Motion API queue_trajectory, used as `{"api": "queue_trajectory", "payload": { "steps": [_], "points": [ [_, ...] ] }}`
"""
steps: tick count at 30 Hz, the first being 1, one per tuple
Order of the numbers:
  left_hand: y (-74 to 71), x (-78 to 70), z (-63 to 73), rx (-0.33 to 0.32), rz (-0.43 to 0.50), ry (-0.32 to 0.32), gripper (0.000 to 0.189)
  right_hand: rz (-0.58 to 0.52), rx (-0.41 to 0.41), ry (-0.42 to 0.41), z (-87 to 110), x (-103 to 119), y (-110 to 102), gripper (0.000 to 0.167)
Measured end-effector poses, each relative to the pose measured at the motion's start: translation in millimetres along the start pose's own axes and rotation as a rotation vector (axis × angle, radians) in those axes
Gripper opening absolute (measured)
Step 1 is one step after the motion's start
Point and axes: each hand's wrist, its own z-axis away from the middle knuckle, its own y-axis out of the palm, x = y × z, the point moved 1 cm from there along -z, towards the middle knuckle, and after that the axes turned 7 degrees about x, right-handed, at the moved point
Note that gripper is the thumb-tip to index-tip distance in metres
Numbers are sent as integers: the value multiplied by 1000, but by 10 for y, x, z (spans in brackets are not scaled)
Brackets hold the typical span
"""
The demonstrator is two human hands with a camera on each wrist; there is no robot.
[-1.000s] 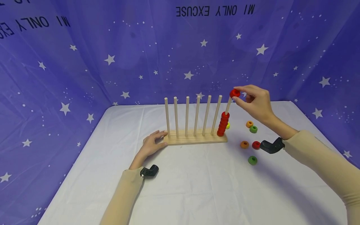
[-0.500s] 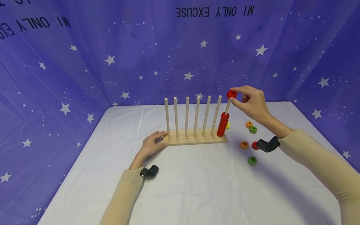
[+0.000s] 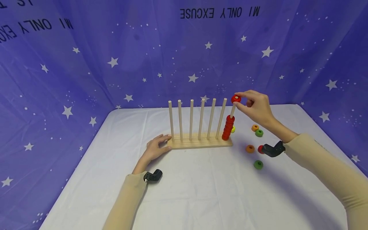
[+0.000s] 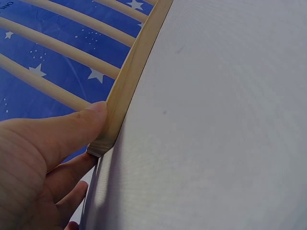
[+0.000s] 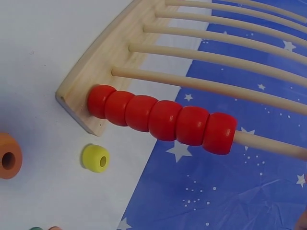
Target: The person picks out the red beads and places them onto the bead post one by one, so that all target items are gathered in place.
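Note:
A wooden bead rack (image 3: 198, 143) with a row of upright pegs stands on the table. My left hand (image 3: 154, 148) grips the left end of its base, thumb on the front edge as the left wrist view shows, other fingers around the end. With thumb and index finger, my right hand (image 3: 256, 106) pinches a red bead (image 3: 234, 100) at the top of the rightmost peg, whose tip shows in the bead's hole. Lower on that peg sits a stack of several red beads (image 5: 163, 120), with bare peg between. The other pegs carry no beads.
Loose beads lie right of the rack: a yellow bead (image 5: 96, 158) by its corner, an orange bead (image 3: 250, 149), a green bead (image 3: 258, 164), and a red bead (image 3: 260, 149) partly behind the right wrist camera. Another orange bead (image 3: 255, 127) and green bead (image 3: 259, 133) lie farther back.
My right hand has moved left and slightly down with the red bead, and the peg tip now shows through its hole. The left hand has stayed on the rack.

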Motion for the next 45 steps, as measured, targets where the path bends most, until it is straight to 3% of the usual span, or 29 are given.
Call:
{"api": "queue_trajectory", "payload": {
  "steps": [32,45],
  "points": [
    [-27,-28,-16,-3,1,6,49,0,48,35,71,-45,72,25],
    [5,1,-11,7,0,10,50,-1,116,18,143,-121,142,24]
  ]
}}
